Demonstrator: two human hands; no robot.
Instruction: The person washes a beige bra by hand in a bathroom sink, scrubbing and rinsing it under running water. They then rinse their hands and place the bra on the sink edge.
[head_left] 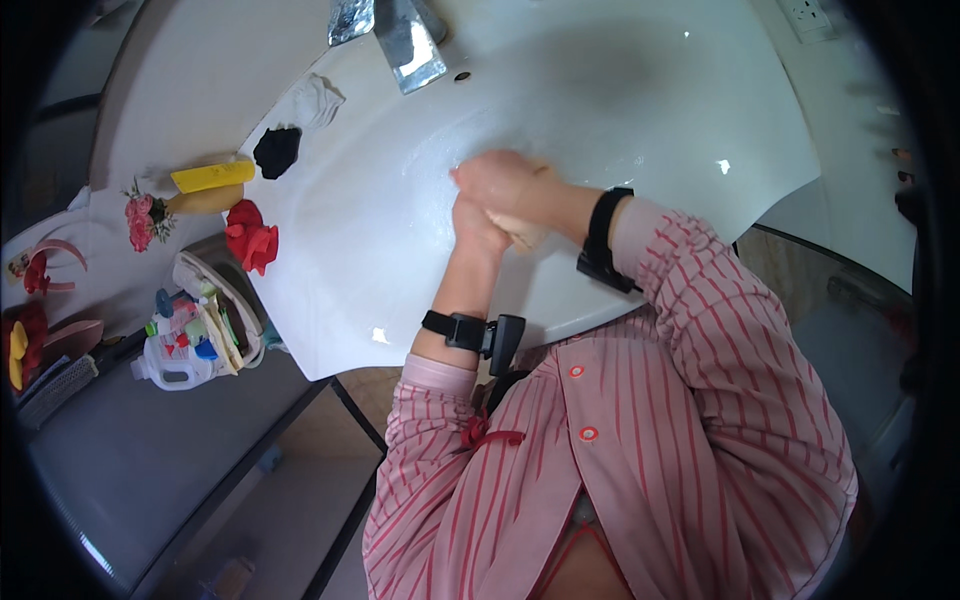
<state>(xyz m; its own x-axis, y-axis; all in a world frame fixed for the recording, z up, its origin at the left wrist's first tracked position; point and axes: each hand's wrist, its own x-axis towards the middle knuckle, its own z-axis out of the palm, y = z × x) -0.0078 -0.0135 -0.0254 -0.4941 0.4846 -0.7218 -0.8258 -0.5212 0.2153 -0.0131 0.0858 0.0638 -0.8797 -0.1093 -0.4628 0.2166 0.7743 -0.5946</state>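
Over the white sink basin point(350, 270), my two hands are pressed together with their fingers closed. My right hand point(505, 183) lies on top, curled over my left hand point(478, 222). Between them a wet-looking beige cloth point(527, 236) is bunched up, and part of it pokes out below my right hand. My palms and most of the cloth are hidden. Small drops and suds dot the basin around my hands. Each wrist wears a black strap with a small device.
A metal faucet point(408, 50) stands at the back. Along the left rim lie a crumpled white cloth point(318, 100), a black cloth point(277, 152), a yellow box point(213, 177) and a red cloth point(252, 237). Farther left are pink flowers point(146, 218) and a white jug point(180, 365).
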